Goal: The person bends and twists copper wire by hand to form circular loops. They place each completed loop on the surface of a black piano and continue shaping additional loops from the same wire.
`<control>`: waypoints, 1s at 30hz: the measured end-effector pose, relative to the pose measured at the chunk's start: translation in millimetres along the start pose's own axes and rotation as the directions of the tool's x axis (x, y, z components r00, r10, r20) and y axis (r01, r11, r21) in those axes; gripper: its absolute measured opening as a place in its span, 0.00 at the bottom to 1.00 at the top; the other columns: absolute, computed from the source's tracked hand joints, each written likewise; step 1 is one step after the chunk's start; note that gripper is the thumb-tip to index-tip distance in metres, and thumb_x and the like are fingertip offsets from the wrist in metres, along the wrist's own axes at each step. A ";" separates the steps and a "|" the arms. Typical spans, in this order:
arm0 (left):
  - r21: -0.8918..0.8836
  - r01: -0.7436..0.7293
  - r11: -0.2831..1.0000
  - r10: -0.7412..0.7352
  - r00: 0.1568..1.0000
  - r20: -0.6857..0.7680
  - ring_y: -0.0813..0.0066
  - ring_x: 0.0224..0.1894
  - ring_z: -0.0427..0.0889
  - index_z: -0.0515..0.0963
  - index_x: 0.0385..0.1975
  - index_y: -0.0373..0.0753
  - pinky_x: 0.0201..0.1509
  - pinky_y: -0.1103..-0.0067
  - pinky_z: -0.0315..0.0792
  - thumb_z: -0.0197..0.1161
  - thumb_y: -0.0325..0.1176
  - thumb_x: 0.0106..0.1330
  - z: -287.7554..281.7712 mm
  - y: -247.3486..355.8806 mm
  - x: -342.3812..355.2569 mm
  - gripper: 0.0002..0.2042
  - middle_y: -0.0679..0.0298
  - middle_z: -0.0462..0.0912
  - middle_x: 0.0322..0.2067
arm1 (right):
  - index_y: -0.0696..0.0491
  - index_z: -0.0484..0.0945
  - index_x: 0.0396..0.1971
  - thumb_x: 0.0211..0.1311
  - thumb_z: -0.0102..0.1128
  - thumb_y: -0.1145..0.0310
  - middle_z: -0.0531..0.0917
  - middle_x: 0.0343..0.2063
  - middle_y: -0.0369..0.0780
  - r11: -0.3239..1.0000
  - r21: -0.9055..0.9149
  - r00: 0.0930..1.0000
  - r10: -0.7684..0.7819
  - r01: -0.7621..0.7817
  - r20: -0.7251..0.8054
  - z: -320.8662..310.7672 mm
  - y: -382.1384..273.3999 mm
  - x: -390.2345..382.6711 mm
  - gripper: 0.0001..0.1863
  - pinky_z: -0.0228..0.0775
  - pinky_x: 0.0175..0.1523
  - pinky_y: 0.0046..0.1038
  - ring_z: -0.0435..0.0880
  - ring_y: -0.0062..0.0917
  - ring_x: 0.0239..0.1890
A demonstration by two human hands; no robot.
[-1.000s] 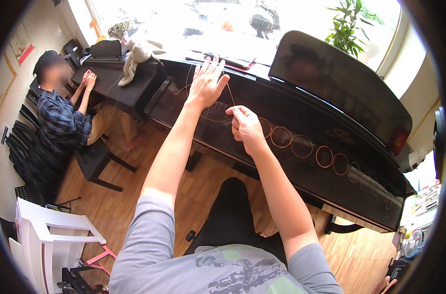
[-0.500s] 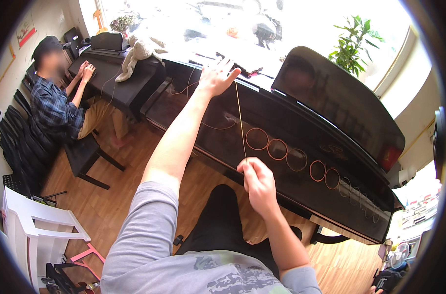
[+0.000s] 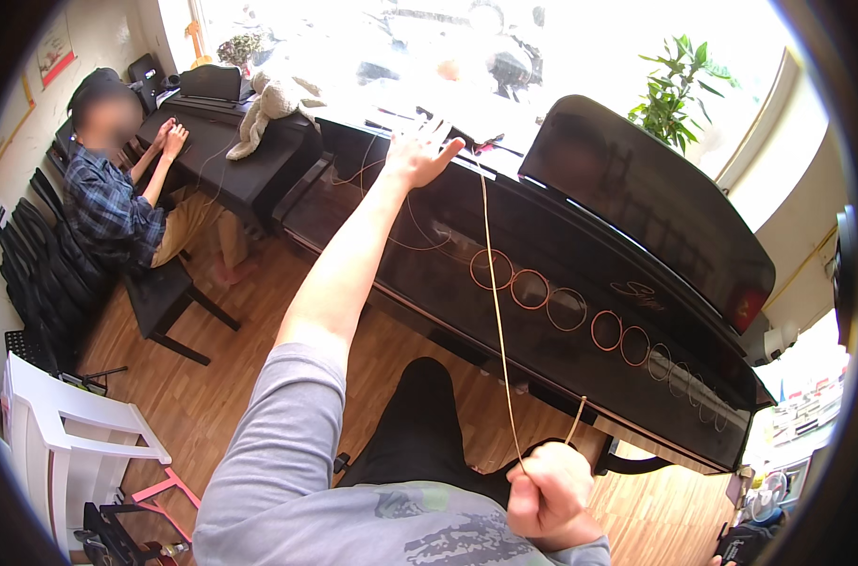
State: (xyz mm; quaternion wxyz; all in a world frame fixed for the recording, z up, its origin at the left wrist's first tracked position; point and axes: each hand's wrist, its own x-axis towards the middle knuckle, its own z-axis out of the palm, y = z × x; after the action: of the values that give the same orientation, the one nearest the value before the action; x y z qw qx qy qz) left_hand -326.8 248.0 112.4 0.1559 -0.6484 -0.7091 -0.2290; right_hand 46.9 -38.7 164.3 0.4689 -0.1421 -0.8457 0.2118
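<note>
Over the far edge of the dark upright piano (image 3: 533,226), my left hand (image 3: 417,156) lies with its fingers spread and thumb stuck out. Low at the right of my lap, my right hand (image 3: 549,491) is closed on a thin pale-gold string (image 3: 498,311). The string runs up to the back of the piano just right of my left thumb; what holds its upper end I cannot make out. A short piece sticks out above my right fist. Copper-coloured coils (image 3: 530,290) and thinner pale coils (image 3: 685,379) lie in a row on the piano. Another loose thin wire (image 3: 419,247) curls left of them.
A raised glossy black panel (image 3: 655,208) stands at the piano's right, with a leafy plant (image 3: 674,94) behind. At the left a person (image 3: 117,198) sits by a black keyboard cabinet (image 3: 231,141) bearing a plush toy (image 3: 273,108). A white wooden piece (image 3: 80,415) stands lower left.
My right hand has pulled down and right toward my body, drawing out a longer length of string. The string's upper end has shifted slightly right; my left hand has stayed nearly in place.
</note>
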 end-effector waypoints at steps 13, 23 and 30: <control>0.118 -0.001 0.993 0.000 1.000 0.007 0.55 0.66 0.63 0.61 0.66 0.45 0.67 0.55 0.56 0.43 0.55 0.69 -3.9 8.5 4.8 0.30 0.60 0.60 0.67 | 0.60 0.68 0.16 0.57 0.48 0.72 0.64 0.09 0.38 0.935 -0.188 0.834 -0.353 0.300 -0.425 -28.4 -26.5 -9.5 0.12 0.52 0.17 0.28 0.62 0.26 0.09; -0.106 0.171 0.979 -0.190 0.961 -0.201 0.56 0.53 0.76 0.72 0.55 0.52 0.55 0.59 0.71 0.61 0.45 0.58 3.5 16.2 19.8 0.23 0.59 0.78 0.50 | 0.56 0.60 0.14 0.61 0.42 0.68 0.55 0.08 0.34 0.922 -0.358 0.563 -0.376 0.148 -0.736 -41.2 -17.6 -9.7 0.15 0.41 0.14 0.22 0.50 0.17 0.08; -0.005 0.211 0.978 -0.209 0.965 -0.162 0.59 0.61 0.69 0.73 0.55 0.56 0.56 0.55 0.69 0.57 0.42 0.60 17.2 16.9 32.1 0.21 0.62 0.74 0.56 | 0.53 0.60 0.16 0.59 0.44 0.69 0.53 0.09 0.34 0.949 -0.235 0.547 -0.314 0.211 -0.776 -54.3 -16.6 -20.5 0.12 0.40 0.17 0.24 0.49 0.17 0.09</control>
State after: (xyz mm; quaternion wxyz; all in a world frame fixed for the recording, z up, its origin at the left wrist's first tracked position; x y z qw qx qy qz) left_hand -312.4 285.1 116.5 0.1918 -0.5481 -0.7601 -0.2915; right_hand 103.2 -50.0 183.0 0.8171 -0.1208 -0.5636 0.0033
